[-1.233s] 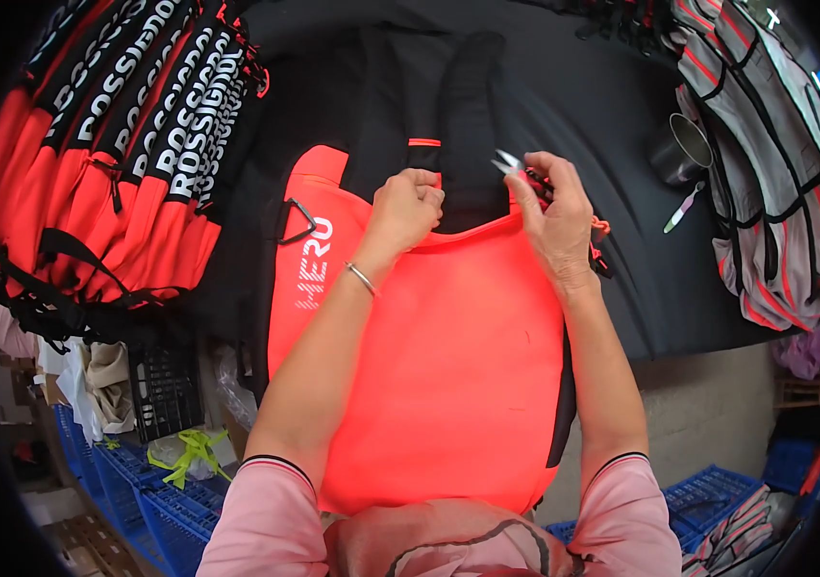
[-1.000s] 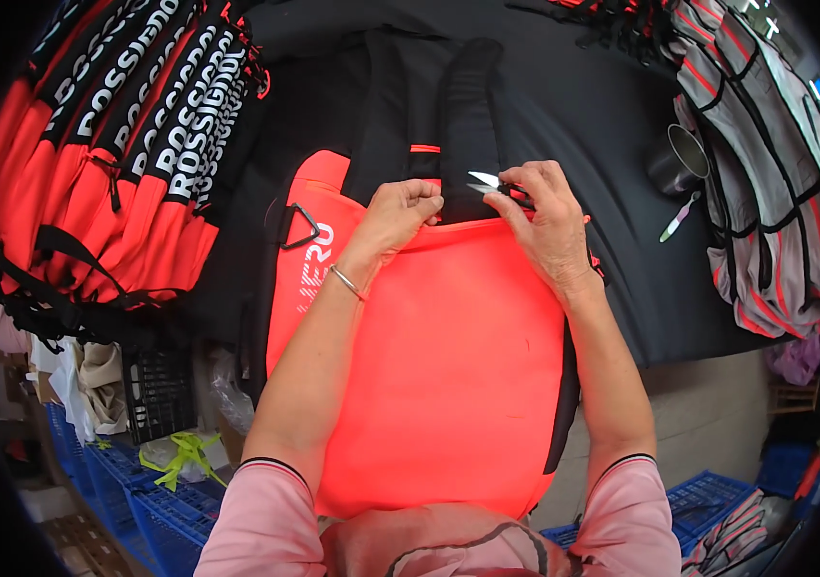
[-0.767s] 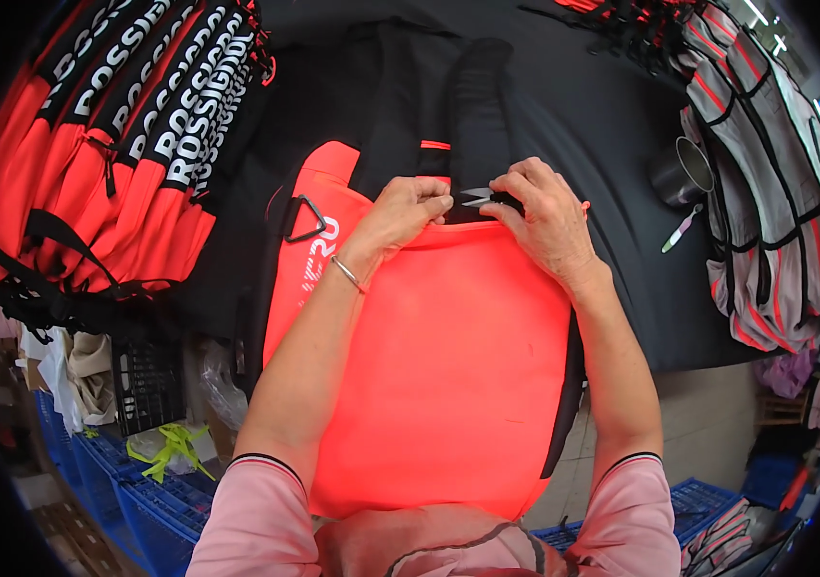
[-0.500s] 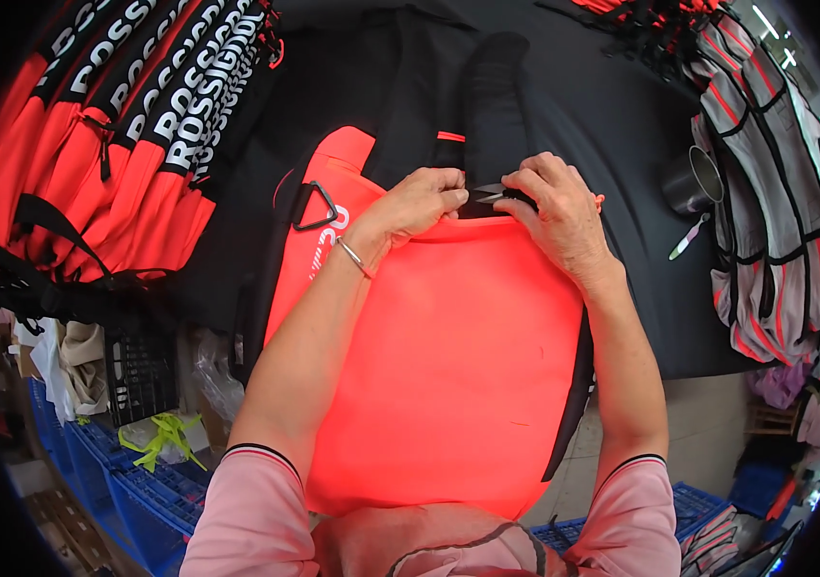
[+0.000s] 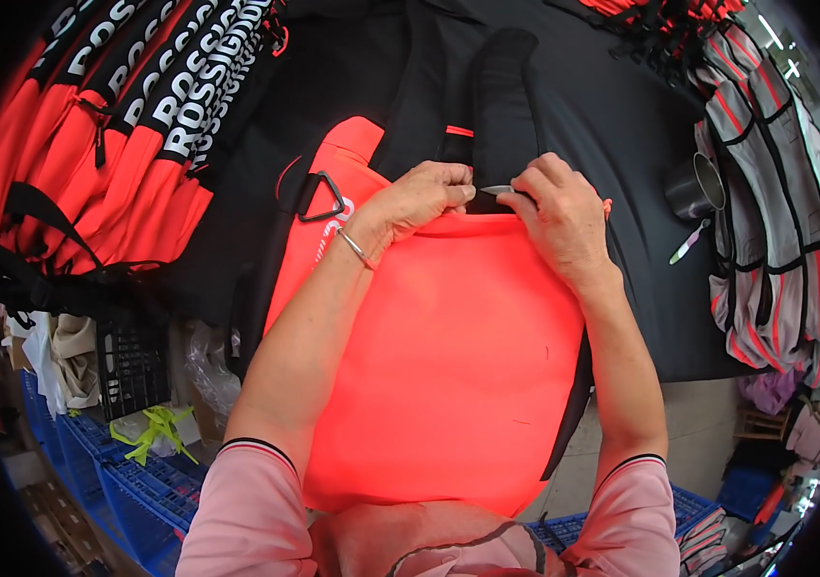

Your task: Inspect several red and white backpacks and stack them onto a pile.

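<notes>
A bright red-orange backpack [image 5: 439, 365] lies in front of me, its black shoulder straps [image 5: 504, 106] stretching away over the dark table. At its upper edge my right hand [image 5: 561, 207] is closed around small thread snips [image 5: 498, 189]. Their metal blades point left, towards my other hand, and look nearly closed; the rest is hidden in my fingers. My left hand [image 5: 426, 200] pinches at the base of the straps, just beside the blade tips. What lies between its fingertips is too small to make out. A black triangular ring [image 5: 322, 197] rests on the bag, left of that hand.
Red-and-black bags [image 5: 107, 154] are stacked at the far left, grey ones with red stripes [image 5: 775, 212] at the right. A dark metal cup [image 5: 695, 186] and a small white-and-green tool [image 5: 689, 242] sit on the black-covered table [image 5: 612, 125]. Blue crates [image 5: 146, 490] stand below, left.
The snips' blades are closer together and show less beyond my right fingers. Both hands remain at the bag's upper edge, with only slight shifts.
</notes>
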A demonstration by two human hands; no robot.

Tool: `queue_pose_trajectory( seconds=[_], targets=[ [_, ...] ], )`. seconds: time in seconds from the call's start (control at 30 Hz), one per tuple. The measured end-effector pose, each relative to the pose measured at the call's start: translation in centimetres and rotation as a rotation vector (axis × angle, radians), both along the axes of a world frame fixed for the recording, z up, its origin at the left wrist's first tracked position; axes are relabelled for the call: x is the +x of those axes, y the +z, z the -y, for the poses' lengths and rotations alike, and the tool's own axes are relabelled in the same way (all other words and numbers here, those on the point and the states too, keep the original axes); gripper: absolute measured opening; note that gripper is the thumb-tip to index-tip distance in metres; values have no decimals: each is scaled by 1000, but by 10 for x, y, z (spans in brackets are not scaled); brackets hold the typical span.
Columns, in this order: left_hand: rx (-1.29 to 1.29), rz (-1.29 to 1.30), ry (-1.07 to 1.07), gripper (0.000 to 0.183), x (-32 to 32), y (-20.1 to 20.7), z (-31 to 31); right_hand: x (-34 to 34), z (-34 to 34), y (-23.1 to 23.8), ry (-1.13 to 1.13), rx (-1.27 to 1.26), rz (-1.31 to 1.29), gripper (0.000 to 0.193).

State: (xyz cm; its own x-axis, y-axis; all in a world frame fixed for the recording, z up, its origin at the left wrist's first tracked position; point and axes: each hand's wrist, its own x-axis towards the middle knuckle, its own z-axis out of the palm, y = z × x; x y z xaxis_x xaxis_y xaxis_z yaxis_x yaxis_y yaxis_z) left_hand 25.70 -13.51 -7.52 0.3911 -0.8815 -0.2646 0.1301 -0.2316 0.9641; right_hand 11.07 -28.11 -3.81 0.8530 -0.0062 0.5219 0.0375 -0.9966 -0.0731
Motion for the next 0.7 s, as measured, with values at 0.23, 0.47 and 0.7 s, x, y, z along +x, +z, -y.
queue_pose_trajectory(
  seconds=[0.23, 0.47, 0.7],
  targets=[
    [-36, -9, 8, 18, -1, 0, -2, -3, -1, -2, -33, 136, 60, 23],
    [3, 9, 34, 16, -4, 0, -1, 0, -2, -6, -23, -91, 63, 22],
    [-20, -12, 57, 16, -5, 0, -3, -3, -2, -4, -10, 86, 107, 20]
  ],
)
